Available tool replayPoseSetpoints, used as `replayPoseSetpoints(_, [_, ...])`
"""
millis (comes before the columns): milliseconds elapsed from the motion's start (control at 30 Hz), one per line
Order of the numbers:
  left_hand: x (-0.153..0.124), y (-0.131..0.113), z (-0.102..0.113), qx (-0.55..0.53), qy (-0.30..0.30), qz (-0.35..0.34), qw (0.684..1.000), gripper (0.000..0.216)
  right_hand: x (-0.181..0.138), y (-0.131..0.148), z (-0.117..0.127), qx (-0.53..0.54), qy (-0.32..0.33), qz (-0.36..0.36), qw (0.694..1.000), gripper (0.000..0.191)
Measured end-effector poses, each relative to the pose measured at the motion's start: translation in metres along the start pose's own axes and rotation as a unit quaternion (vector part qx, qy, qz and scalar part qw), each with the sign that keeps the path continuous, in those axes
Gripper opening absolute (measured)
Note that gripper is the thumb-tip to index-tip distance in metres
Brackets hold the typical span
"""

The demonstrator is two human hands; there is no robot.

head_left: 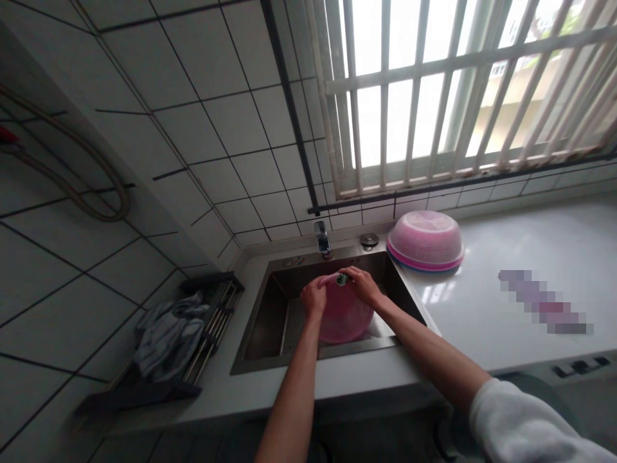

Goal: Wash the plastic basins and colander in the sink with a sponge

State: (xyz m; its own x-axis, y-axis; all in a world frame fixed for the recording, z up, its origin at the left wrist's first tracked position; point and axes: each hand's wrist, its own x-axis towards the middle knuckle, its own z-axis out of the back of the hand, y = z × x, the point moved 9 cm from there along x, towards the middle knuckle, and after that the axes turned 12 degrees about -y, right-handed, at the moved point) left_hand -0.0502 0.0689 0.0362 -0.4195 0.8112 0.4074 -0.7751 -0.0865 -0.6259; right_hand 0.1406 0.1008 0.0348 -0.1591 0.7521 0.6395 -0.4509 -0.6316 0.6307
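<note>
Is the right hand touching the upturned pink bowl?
Apart. Head view: right hand is over the sink, counter lying between it and the upturned pink bowl.

1. No text, label, brand, number or sign is showing legibly anywhere.
2. A pixelated strip (544, 302) is lying across the worktop (482, 257), and nothing in it is reading clearly.
3. The pink basin (344, 318) is bearing no readable marking.
</note>
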Motion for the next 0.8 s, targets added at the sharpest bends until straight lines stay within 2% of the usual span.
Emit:
replayPoseSetpoints(133, [0.012,0.038,0.010,-0.109,-0.091,0.108,0.984,0.028,0.001,-0.055,0.027,-0.019,-0.104,-0.113,0.988,0.039])
replayPoseSetpoints(200, [0.015,0.062,0.007,-0.173,-0.125,0.174,0.961,0.031,-0.003,-0.081,0.032,-0.040,-0.111,-0.172,0.978,0.034])
replayPoseSetpoints(300, [0.017,0.082,-0.003,-0.233,-0.122,0.235,0.936,0.036,-0.006,-0.099,0.029,-0.051,-0.094,-0.209,0.972,0.031])
replayPoseSetpoints(367, [0.018,0.079,0.002,-0.219,-0.143,0.213,0.941,0.039,-0.007,-0.099,0.028,-0.038,-0.098,-0.213,0.971,0.030])
replayPoseSetpoints(500, [0.015,0.039,0.040,-0.103,-0.262,0.044,0.959,0.049,-0.003,-0.083,0.027,0.004,-0.120,-0.181,0.976,0.028])
replayPoseSetpoints(533, [0.013,0.030,0.042,-0.087,-0.263,0.016,0.961,0.044,-0.002,-0.076,0.027,0.013,-0.120,-0.163,0.979,0.027])
replayPoseSetpoints(600, [0.014,0.023,0.037,-0.078,-0.209,0.018,0.975,0.031,0.000,-0.060,0.026,0.018,-0.114,-0.122,0.986,0.027])
replayPoseSetpoints(700, [0.014,0.032,0.022,-0.071,-0.123,0.090,0.986,0.048,0.003,-0.037,0.027,0.004,-0.100,-0.073,0.992,0.027])
replayPoseSetpoints(800, [0.012,0.044,0.015,-0.082,-0.098,0.154,0.980,0.058,0.003,-0.021,0.025,0.009,-0.083,-0.046,0.995,0.031])
